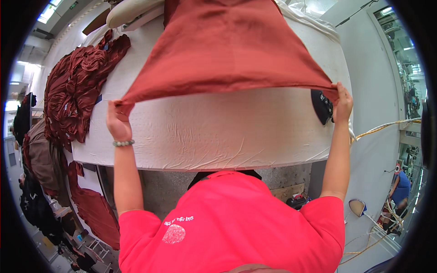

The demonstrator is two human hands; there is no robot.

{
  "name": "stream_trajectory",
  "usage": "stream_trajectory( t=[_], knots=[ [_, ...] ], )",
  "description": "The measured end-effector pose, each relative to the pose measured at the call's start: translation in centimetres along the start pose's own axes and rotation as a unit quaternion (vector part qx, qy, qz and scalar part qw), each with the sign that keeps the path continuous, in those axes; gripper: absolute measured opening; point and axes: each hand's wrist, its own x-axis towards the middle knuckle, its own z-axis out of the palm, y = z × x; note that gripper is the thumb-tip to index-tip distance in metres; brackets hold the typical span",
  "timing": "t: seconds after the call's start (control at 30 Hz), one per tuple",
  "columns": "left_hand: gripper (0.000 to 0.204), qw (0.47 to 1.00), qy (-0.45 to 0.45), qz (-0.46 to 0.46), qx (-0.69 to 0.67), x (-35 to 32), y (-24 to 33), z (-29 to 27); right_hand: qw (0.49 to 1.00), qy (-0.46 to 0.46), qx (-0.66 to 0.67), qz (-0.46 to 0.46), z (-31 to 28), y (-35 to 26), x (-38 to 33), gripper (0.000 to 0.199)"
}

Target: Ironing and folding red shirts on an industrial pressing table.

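Note:
A rust-red garment (227, 54) stretches across the far half of a white padded ironing table (205, 129). Its near edge hangs between my two hands, pulled wide and slightly curved. My left hand (118, 120) grips the left corner of that edge, with a beaded bracelet on the wrist. At the opposite corner, my right hand (342, 103) pinches the cloth. Just beside the right hand stands a dark iron (322, 107), partly covered by the garment's corner. The garment's far end runs out of the picture at the top.
A crumpled heap of dark red garments (75, 86) lies on the table's left side. More red cloth (93, 207) hangs lower left. A padded pressing arm (132, 13) is at the far left. Yellowish hoses or cords (382, 128) run off to the right, where another person (401, 186) is visible.

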Motion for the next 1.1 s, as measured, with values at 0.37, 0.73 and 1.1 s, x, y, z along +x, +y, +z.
stream_trajectory(
  t=[0.37,0.73,1.1],
  knots=[
    [0.013,0.987,0.093,-0.107,0.080,-8.2,-3.6,-3.2,0.992,0.006,-0.070,0.109,-3.1,2.7,-7.8,0.019],
    [0.014,0.977,0.089,-0.151,0.119,-14.4,0.2,-3.5,0.988,0.013,-0.100,0.119,-6.9,-0.8,-12.8,0.022],
    [0.030,0.867,-0.002,-0.183,0.464,-16.1,-9.2,-5.7,0.944,0.028,-0.188,0.270,-9.5,13.4,-13.3,0.031]
  ],
)
